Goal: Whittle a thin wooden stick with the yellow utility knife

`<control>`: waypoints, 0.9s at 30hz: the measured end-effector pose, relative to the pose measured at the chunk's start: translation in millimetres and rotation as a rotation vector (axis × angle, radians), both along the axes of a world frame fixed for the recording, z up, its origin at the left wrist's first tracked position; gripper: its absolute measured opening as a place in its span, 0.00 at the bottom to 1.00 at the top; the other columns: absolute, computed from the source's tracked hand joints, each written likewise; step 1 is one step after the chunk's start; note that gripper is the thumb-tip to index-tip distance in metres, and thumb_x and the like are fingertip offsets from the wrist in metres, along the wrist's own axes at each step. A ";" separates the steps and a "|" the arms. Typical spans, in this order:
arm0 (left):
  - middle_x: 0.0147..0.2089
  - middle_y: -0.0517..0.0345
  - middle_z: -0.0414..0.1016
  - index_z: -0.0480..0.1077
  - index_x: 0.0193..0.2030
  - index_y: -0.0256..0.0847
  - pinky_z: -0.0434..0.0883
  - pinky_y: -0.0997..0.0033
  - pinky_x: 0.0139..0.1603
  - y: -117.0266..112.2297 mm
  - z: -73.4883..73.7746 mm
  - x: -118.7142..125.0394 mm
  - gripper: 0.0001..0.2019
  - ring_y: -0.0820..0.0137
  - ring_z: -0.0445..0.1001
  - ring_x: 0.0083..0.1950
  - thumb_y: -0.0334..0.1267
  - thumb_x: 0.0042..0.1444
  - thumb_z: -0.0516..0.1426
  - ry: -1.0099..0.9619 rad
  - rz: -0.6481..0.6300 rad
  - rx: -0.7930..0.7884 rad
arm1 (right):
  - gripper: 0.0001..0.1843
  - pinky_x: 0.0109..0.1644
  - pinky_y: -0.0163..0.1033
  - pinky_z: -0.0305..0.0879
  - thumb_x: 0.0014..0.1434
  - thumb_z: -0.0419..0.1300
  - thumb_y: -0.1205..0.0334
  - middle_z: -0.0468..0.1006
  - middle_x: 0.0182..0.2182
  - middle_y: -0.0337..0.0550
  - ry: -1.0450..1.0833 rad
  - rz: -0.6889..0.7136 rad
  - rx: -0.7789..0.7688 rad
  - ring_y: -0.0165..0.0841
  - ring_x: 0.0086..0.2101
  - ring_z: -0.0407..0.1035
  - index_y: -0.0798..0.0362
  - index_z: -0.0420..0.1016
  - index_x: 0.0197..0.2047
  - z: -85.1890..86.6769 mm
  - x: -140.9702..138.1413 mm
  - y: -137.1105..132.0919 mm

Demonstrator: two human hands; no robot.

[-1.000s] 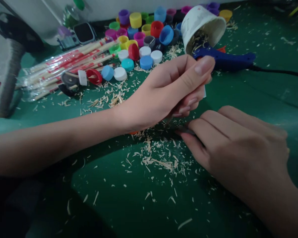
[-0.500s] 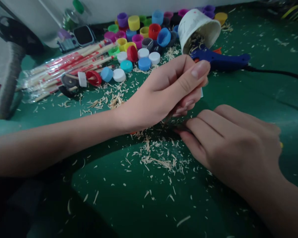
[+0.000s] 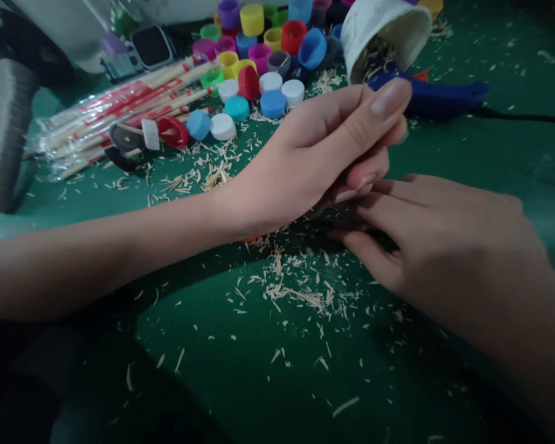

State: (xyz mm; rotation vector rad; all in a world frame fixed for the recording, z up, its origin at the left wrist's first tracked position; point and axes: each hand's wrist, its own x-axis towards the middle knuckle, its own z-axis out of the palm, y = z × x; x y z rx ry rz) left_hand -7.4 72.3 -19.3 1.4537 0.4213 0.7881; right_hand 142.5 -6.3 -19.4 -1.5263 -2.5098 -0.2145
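Note:
My left hand is closed in the middle of the view, thumb pressed over curled fingers. Whatever it grips is hidden behind the fingers. Close below and to its right, my right hand is closed palm down, its thumb and forefinger pinched together. A dark sliver shows at those fingertips, too dim to name. Pale wood shavings lie scattered on the green table beneath both hands. An orange bit peeks out under my left wrist.
Behind the hands stand many coloured bottle caps and a tipped white paper cup with shavings. A blue corded glue gun reaches into it. Wrapped chopsticks, a smartwatch and a hammer lie left.
My left hand has shifted slightly right and up in the view. The right hand has turned a little flatter and sits closer to it. Objects behind appear slightly higher.

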 end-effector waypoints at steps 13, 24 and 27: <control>0.21 0.69 0.56 0.60 0.31 0.36 0.61 0.81 0.23 1.7 -6.9 0.6 0.12 0.86 0.60 0.21 0.31 0.67 0.44 -0.074 0.048 0.108 | 0.14 0.24 0.37 0.46 0.61 0.54 0.61 0.66 0.21 0.40 -0.073 0.033 0.142 0.31 0.24 0.60 0.53 0.67 0.24 1.7 -2.3 -10.4; 0.19 0.70 0.59 0.61 0.32 0.33 0.62 0.84 0.24 1.0 -7.3 0.9 0.13 0.87 0.61 0.21 0.30 0.66 0.42 -0.061 0.087 0.229 | 0.15 0.24 0.37 0.46 0.62 0.53 0.58 0.64 0.21 0.41 -0.134 -0.014 0.137 0.33 0.26 0.60 0.52 0.64 0.24 -2.5 -3.0 -13.9; 0.20 0.71 0.58 0.61 0.32 0.33 0.62 0.84 0.26 1.8 -7.3 0.0 0.13 0.88 0.61 0.21 0.30 0.66 0.42 -0.044 0.088 0.239 | 0.16 0.25 0.37 0.46 0.62 0.52 0.58 0.64 0.21 0.41 -0.139 -0.030 0.136 0.33 0.26 0.60 0.51 0.63 0.23 -2.0 -2.8 -15.8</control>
